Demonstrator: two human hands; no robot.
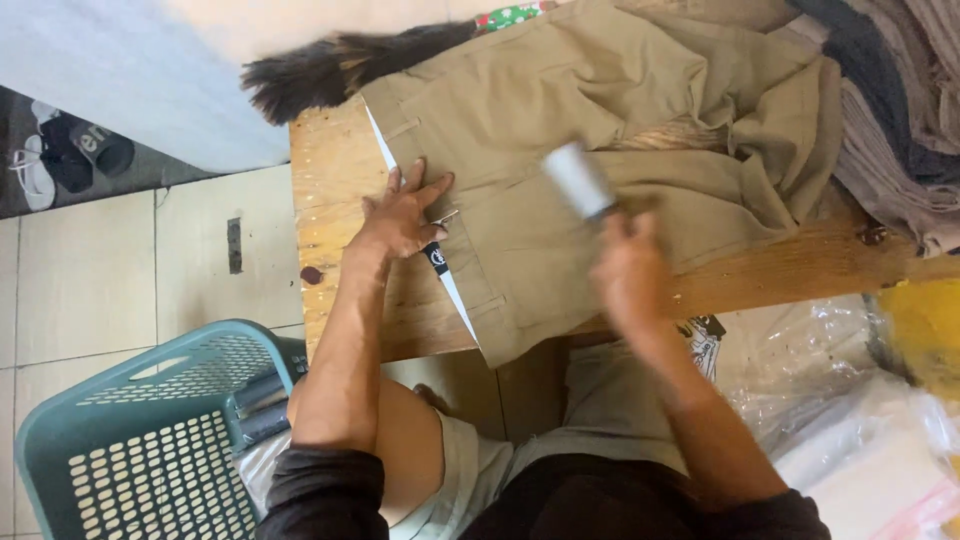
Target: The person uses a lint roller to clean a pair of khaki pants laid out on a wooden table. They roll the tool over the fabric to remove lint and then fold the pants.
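Note:
Khaki trousers (560, 130) lie spread on a wooden table (335, 190), waistband toward the left edge. My left hand (402, 215) presses flat on the waistband, fingers spread, next to a small metal hook clasp. My right hand (628, 270), blurred by motion, grips the handle of a lint roller (578, 180) whose white roll rests on the trouser fabric near the middle.
A teal perforated laundry basket (130, 430) stands on the tiled floor at lower left. A dark feather duster (330, 65) lies at the table's far left corner. Grey folded fabric (900, 110) is piled at right. Clear plastic bags (850, 400) sit below the table's right side. Sandals (60, 150) lie on a mat.

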